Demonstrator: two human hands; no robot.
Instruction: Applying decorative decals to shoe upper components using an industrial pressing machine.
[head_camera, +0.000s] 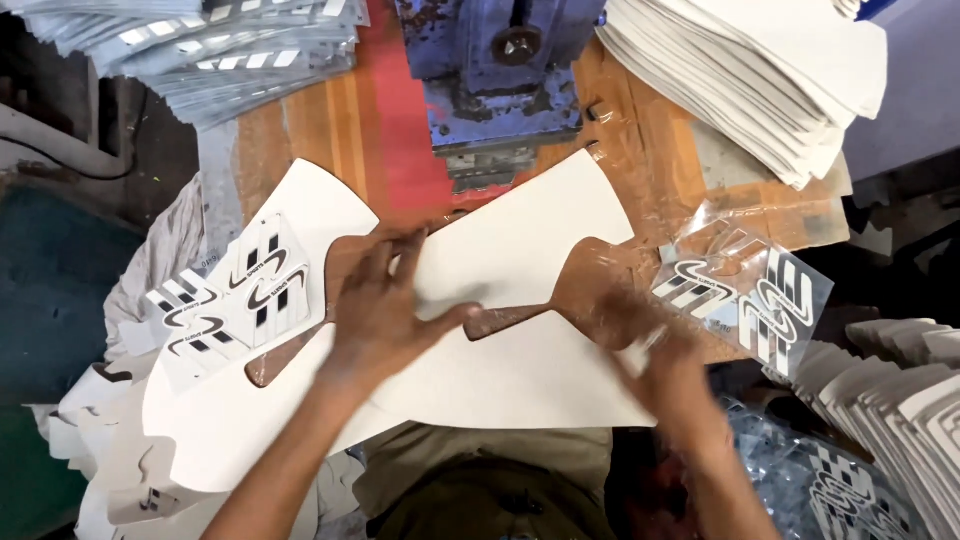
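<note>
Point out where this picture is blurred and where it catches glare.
Head view: the right hand is smeared by motion blur, the left hand only slightly soft; the clear printed film by the right hand shows glare; the white cut sheet stays sharp.

Hemmed in far by the blue press (497, 75), far right by stacked white sheets (745, 75), far left by decal-sheet stacks (215, 45). Open only over bare wooden tabletop (640, 150) beside the press.

one head-worn view, straight down and close over the wooden workbench (330, 130) and hands
</note>
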